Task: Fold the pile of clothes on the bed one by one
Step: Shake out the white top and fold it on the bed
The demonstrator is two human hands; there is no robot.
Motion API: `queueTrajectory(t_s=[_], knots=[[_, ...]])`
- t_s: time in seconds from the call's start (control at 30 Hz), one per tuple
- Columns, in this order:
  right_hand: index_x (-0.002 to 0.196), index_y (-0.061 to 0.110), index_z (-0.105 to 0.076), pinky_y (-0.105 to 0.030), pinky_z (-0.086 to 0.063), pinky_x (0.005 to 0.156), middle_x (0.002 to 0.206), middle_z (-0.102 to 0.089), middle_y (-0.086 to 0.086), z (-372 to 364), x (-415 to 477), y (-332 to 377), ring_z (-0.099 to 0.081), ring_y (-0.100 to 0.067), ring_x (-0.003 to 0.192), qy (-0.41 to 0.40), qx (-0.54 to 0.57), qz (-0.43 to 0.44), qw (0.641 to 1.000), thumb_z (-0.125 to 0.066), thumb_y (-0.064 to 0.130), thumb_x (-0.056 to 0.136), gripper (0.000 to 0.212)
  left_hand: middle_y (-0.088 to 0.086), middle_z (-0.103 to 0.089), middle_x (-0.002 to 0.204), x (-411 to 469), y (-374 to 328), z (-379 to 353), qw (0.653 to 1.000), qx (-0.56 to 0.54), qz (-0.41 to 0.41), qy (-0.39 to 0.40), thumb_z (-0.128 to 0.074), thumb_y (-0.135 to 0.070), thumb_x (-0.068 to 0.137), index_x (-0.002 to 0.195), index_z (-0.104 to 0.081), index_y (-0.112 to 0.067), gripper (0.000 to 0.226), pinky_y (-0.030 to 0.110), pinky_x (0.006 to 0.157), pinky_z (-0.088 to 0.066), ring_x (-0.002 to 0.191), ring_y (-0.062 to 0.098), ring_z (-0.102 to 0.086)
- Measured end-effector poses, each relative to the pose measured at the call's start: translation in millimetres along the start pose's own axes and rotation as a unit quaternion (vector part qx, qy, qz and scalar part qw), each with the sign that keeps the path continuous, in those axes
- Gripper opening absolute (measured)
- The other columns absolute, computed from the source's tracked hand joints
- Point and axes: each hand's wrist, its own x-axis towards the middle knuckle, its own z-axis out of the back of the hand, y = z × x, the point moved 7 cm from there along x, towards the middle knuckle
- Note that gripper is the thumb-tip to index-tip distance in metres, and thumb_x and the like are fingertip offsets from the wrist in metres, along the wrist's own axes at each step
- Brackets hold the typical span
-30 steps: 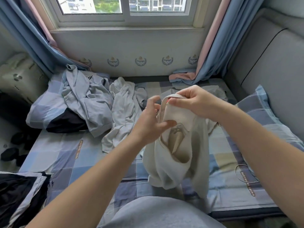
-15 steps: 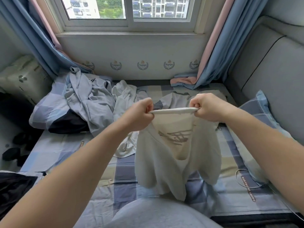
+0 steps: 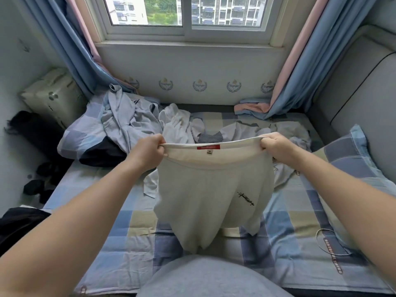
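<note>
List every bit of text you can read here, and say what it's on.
Red label, waistband of the cream shorts: white lettering, too blurred to read.
Black mark on the shorts: a scrawl, not legible.
Sheet print on the bed: capitals, too blurred.
Wall crests: lettering too small.

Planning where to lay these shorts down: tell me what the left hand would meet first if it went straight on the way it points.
Likely the crumpled white garment lying just beyond the left hand, which grips the cream shorts. The hand is raised, so it might pass over it.
</note>
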Motion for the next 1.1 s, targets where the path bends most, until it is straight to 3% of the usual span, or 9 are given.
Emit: queueTrajectory(t_s=[0.1, 0.2, 0.37, 0.47, 0.53, 0.63, 0.8, 0.97, 1.1], knots=[[0.075, 0.006, -0.052, -0.028, -0.031, 0.053, 0.069, -0.046, -0.006, -12, -5, 0, -0.040, -0.015, 0.061, 0.026, 0.043, -0.011, 0.999, -0.042, 0.013, 0.095, 0.023, 0.001, -0.056, 0.077, -6, 8, -2, 0.999, -0.038, 0.004, -0.011, -0.041, -0.008, 0.095, 0.087, -0.055, -0.019, 0.019, 0.033, 0.060, -0.033, 0.070, 0.020, -0.050], [0.094, -0.001, -0.061, -0.026, -0.042, 0.064, 0.081, -0.058, -0.003, -20, -12, 0, -0.054, -0.014, 0.073, 0.046, 0.062, 0.005, 0.997, -0.052, 0.021, 0.103, 0.025, 0.000, -0.055, 0.076, -11, 12, 6, 0.997, -0.069, -0.007, -0.027, -0.038, -0.008, 0.097, 0.091, -0.054, -0.018, 0.019, 0.037, 0.061, -0.033, 0.071, 0.019, -0.049], [0.111, 0.014, -0.070, -0.017, -0.053, 0.077, 0.093, -0.075, 0.005, -31, -28, 23, -0.068, -0.004, 0.086, 0.138, 0.034, 0.022, 0.990, -0.078, 0.003, 0.083, 0.031, 0.008, -0.056, 0.076, -13, 11, 39, 0.991, -0.089, -0.057, -0.081, -0.037, -0.014, 0.104, 0.098, -0.050, -0.014, 0.015, 0.030, 0.059, -0.037, 0.070, 0.024, -0.050], [0.090, 0.028, -0.074, -0.023, -0.051, 0.075, 0.085, -0.074, 0.007, -18, -23, 29, -0.066, -0.009, 0.082, 0.053, -0.170, 0.031, 0.984, -0.079, 0.012, 0.084, 0.017, 0.004, -0.061, 0.078, -5, 9, 66, 0.985, -0.106, -0.111, -0.080, -0.052, -0.034, 0.103, 0.104, -0.054, -0.012, 0.022, 0.035, 0.061, -0.037, 0.071, 0.024, -0.054], [0.081, 0.022, -0.072, -0.036, -0.051, 0.075, 0.083, -0.071, 0.001, -1, -19, 37, -0.064, -0.019, 0.083, -0.051, -0.234, 0.027, 0.971, -0.075, 0.021, 0.088, 0.007, -0.003, -0.057, 0.074, -1, 4, 82, 0.984, -0.074, -0.157, -0.044, -0.072, -0.045, 0.088, 0.093, -0.053, -0.015, 0.036, 0.032, 0.061, -0.039, 0.067, 0.018, -0.051], [0.075, 0.008, -0.066, -0.038, -0.038, 0.067, 0.078, -0.061, -0.007, 7, -18, 60, -0.056, -0.030, 0.079, -0.153, -0.248, 0.053, 0.955, -0.066, 0.026, 0.095, 0.027, -0.003, -0.047, 0.066, 5, 3, 105, 0.975, 0.012, -0.221, 0.016, -0.091, -0.046, 0.065, 0.070, -0.040, -0.022, 0.056, 0.030, 0.058, -0.037, 0.060, 0.017, -0.041], [0.071, 0.009, -0.059, -0.036, -0.033, 0.060, 0.064, -0.052, -0.002, -5, -19, 99, -0.043, -0.019, 0.064, -0.239, -0.130, 0.028, 0.962, -0.057, 0.032, 0.100, 0.037, 0.006, -0.063, 0.083, 41, 56, 148, 0.980, 0.065, -0.185, -0.015, -0.073, -0.025, 0.089, 0.094, -0.065, -0.009, 0.018, 0.038, 0.072, -0.048, 0.086, 0.032, -0.060], [0.080, 0.010, -0.065, -0.037, -0.040, 0.065, 0.073, -0.062, -0.014, -15, -17, 135, -0.050, -0.023, 0.068, -0.295, -0.101, 0.019, 0.950, -0.058, 0.028, 0.098, 0.026, 0.003, -0.055, 0.071, 57, 108, 173, 0.994, -0.017, -0.100, -0.027, -0.059, -0.030, 0.099, 0.075, -0.049, -0.020, 0.028, 0.034, 0.059, -0.036, 0.071, 0.025, -0.050], [0.082, 0.013, -0.063, -0.038, -0.040, 0.065, 0.071, -0.061, -0.007, -16, -22, 162, -0.052, -0.024, 0.070, -0.314, -0.126, 0.027, 0.941, -0.059, 0.027, 0.098, 0.022, 0.003, -0.054, 0.070, 43, 123, 190, 0.992, -0.051, -0.099, -0.052, -0.059, -0.034, 0.099, 0.076, -0.044, -0.022, 0.030, 0.035, 0.059, -0.035, 0.068, 0.024, -0.049]])
